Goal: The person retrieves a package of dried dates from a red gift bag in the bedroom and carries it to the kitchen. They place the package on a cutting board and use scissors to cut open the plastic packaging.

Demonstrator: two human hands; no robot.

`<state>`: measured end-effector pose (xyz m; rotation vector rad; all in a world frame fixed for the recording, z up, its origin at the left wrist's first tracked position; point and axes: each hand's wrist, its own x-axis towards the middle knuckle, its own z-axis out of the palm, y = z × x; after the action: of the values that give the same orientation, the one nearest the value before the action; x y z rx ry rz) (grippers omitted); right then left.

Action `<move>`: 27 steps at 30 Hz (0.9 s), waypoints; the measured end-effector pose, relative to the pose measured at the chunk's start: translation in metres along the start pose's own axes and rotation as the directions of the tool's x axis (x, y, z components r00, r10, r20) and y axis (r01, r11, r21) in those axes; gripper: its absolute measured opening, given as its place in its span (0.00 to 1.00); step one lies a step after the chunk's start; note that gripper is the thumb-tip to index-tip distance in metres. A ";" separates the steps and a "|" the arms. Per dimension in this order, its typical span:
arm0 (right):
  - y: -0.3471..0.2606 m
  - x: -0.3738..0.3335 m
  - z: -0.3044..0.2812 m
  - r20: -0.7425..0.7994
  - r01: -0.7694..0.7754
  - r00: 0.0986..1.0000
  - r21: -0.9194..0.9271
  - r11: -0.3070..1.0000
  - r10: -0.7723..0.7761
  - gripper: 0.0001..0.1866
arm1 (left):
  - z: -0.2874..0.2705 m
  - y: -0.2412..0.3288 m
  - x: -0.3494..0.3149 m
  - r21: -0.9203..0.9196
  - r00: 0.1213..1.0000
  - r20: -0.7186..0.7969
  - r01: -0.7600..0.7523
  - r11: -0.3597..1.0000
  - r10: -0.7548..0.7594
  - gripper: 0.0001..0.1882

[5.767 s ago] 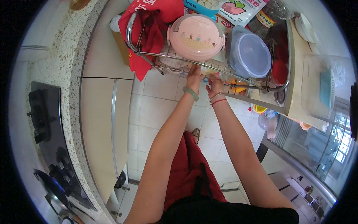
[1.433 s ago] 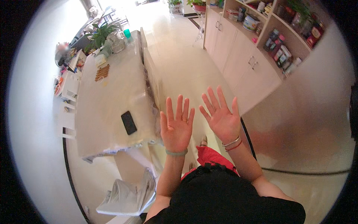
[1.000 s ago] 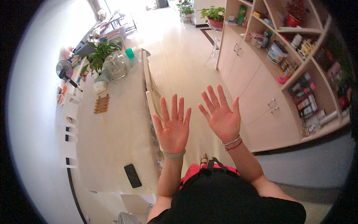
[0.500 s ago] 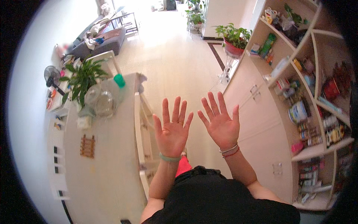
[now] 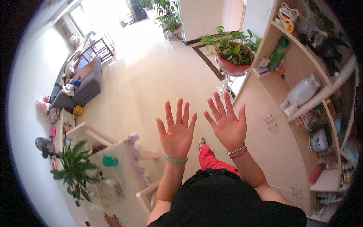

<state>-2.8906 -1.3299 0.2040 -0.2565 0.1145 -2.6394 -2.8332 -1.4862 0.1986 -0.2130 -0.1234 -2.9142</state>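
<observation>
Both palms face up in mid-air in front of me, with nothing in them. My left hand [image 5: 176, 134] is open with its fingers spread; a ring is on one finger and a pale green bangle [image 5: 176, 160] circles the wrist. To its right, my right hand [image 5: 228, 129] is open too, fingers apart, with a silver bangle and a red cord bracelet [image 5: 238, 153] at the wrist. The hands stay apart and touch nothing. Below them show my black top [image 5: 234, 200], one red trouser leg [image 5: 213, 159] and a foot on the pale floor.
At lower left stands a table [image 5: 130, 212] with a green cup [image 5: 110, 161], glassware and a leafy plant [image 5: 75, 170]; chairs adjoin it. A grey sofa [image 5: 89, 85] lies farther off. Cabinets [image 5: 261, 151] with loaded shelves line the right, beside a potted plant [image 5: 234, 56] on a stand.
I have moved forward: the table has slid down and left in view, and the potted plant looks nearer. A foot has come into sight. Both hands keep the same open pose.
</observation>
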 end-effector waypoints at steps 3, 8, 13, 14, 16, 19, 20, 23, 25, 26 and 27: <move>-0.004 0.103 -0.005 0.035 -0.045 0.998 0.034 0.998 0.043 0.36 | 0.002 0.021 0.094 0.035 1.000 0.025 -0.008 0.999 0.007 0.29; 0.006 0.255 0.004 0.069 -0.153 0.986 0.025 0.988 0.151 0.36 | 0.010 0.070 0.219 0.068 0.989 0.023 -0.146 0.987 0.145 0.29; 0.016 0.379 -0.012 0.084 -0.200 0.977 0.051 0.978 0.195 0.36 | -0.014 0.100 0.330 0.019 0.985 0.007 -0.175 0.984 0.174 0.29; 0.016 0.405 -0.017 0.082 -0.196 0.978 0.065 0.978 0.191 0.36 | -0.020 0.105 0.357 0.015 0.986 0.003 -0.164 0.986 0.164 0.29; 0.014 0.459 -0.029 0.084 -0.177 0.981 0.056 0.983 0.172 0.36 | -0.031 0.115 0.414 0.014 0.991 0.005 -0.132 0.991 0.132 0.30; 0.006 0.542 -0.046 0.093 -0.112 0.990 0.048 0.993 0.107 0.35 | -0.044 0.129 0.506 0.035 0.997 0.028 -0.071 0.997 0.070 0.30; 0.002 0.570 -0.049 0.102 -0.084 0.992 0.045 0.995 0.079 0.35 | -0.045 0.134 0.537 0.034 0.999 0.036 -0.039 0.999 0.037 0.29; -0.019 0.655 -0.064 0.058 0.045 0.997 0.054 0.998 -0.048 0.36 | -0.056 0.139 0.642 0.040 0.997 0.039 0.068 0.997 -0.069 0.29; -0.041 0.700 -0.069 0.055 0.148 0.987 0.037 0.988 -0.150 0.36 | -0.057 0.132 0.709 0.072 0.987 0.083 0.134 0.988 -0.140 0.29; -0.051 0.719 -0.073 0.045 0.193 0.980 0.039 0.981 -0.194 0.36 | -0.058 0.127 0.738 0.070 0.980 0.072 0.181 0.981 -0.186 0.29; -0.063 0.736 -0.075 0.037 0.241 0.969 0.040 0.970 -0.242 0.35 | -0.057 0.120 0.764 0.069 0.970 0.063 0.230 0.971 -0.235 0.29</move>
<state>-3.5722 -1.6201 0.2566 -0.3325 0.0232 -2.8729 -3.5529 -1.7682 0.2669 -0.3117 -0.2655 -3.1306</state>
